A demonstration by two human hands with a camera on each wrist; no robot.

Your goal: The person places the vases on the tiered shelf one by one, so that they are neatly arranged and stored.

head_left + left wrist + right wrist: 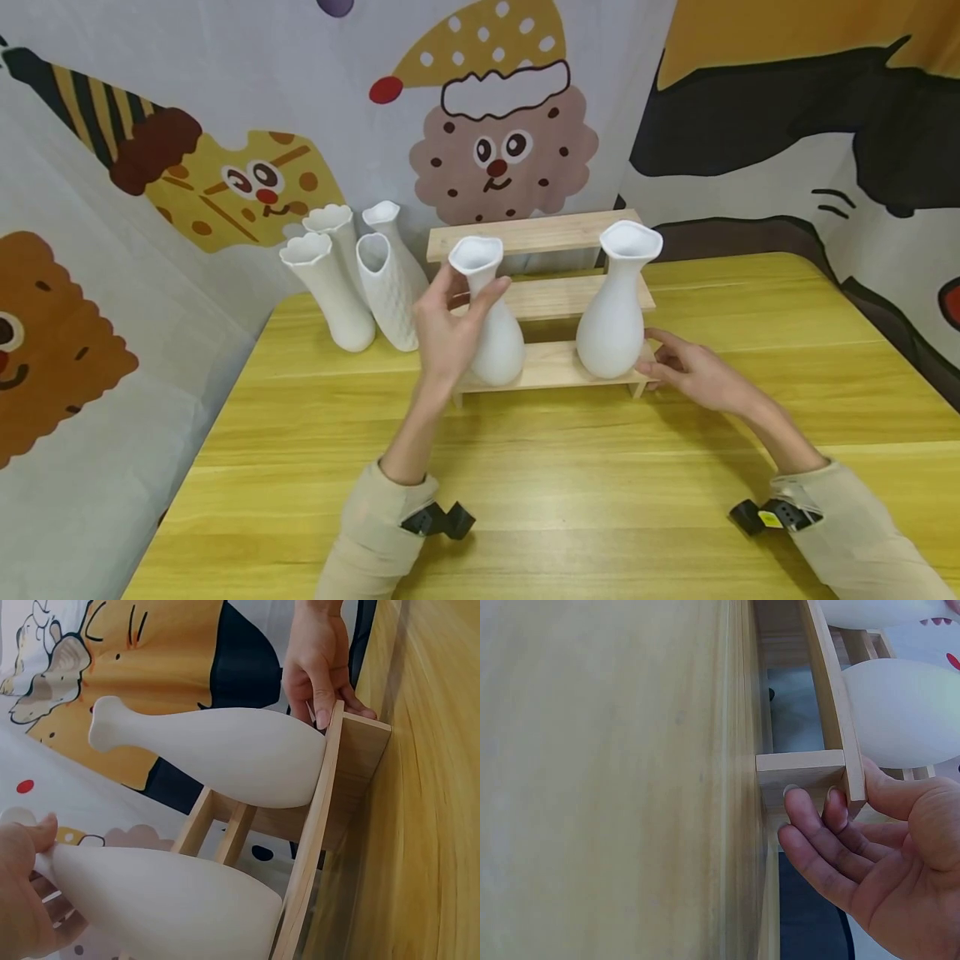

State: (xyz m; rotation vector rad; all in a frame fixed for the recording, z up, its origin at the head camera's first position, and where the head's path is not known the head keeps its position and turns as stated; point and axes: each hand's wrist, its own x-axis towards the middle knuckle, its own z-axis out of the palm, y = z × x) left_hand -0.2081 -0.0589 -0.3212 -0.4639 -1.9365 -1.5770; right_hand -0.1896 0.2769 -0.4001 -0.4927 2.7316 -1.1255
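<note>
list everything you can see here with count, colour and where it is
table: 1, yellow wood grain, across the foreground
three-tier stand: 1, pale wood, towards the table's back
left bulb-bodied vase: 1, white, at the stand's bottom tier, left side
right bulb-bodied vase: 1, white, on the bottom tier, right side
grouped vases: 4, white, on the table left of the stand
printed cloth: pieces unclear, pale with multicoloured cartoons, behind the table
wrist cameras: 2, black, at the cuffs
sleeves: 2, beige, on the forearms
hands: 2, bare, left pinching the left vase's neck, right gripping the stand's right end
</note>
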